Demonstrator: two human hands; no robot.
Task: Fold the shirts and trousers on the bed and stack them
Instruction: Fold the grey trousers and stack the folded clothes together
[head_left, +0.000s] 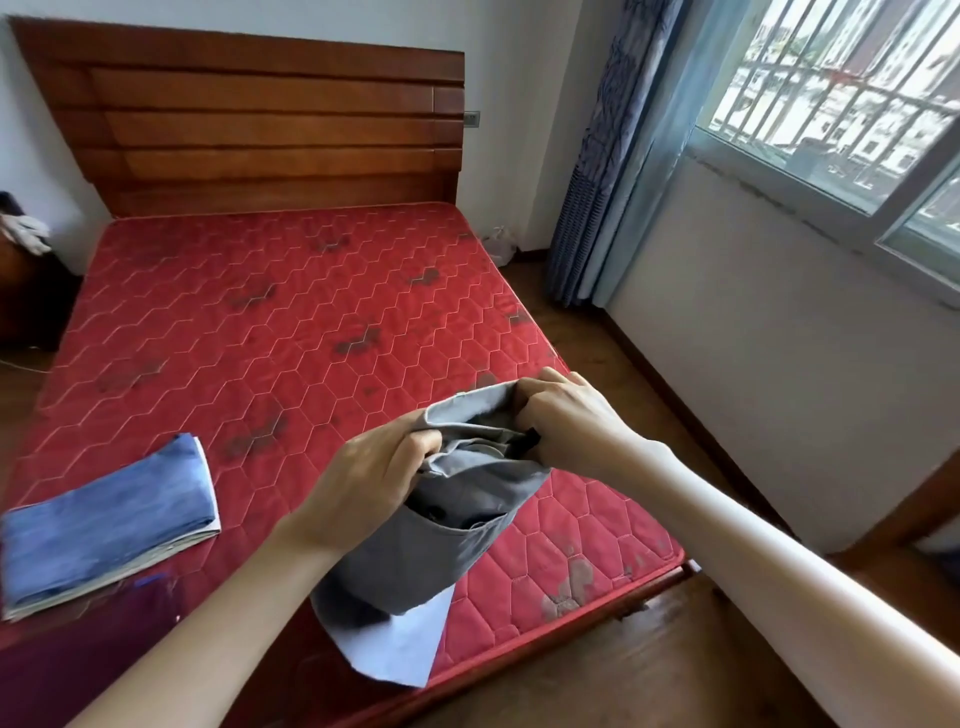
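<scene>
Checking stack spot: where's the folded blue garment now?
In the head view, the folded blue garment lies at the left, near the foot edge of the red mattress, apart from the grey garment both hands hold.

Both arms are stretched out in front, bare from the forearm down. The left hand (384, 480) comes in from the bottom left, back of the hand up, knuckles bent and fingers (423, 441) curled tight into a bunch of grey cloth (467, 499) it's gripping. The right arm reaches in long from the lower right corner, wrist bent a bit inward, and the right hand (558, 410) sits slightly farther out than the left, fingers folded down over the top edge of the same cloth. The two hands are close together, almost knuckle to knuckle, holding it up.
</scene>
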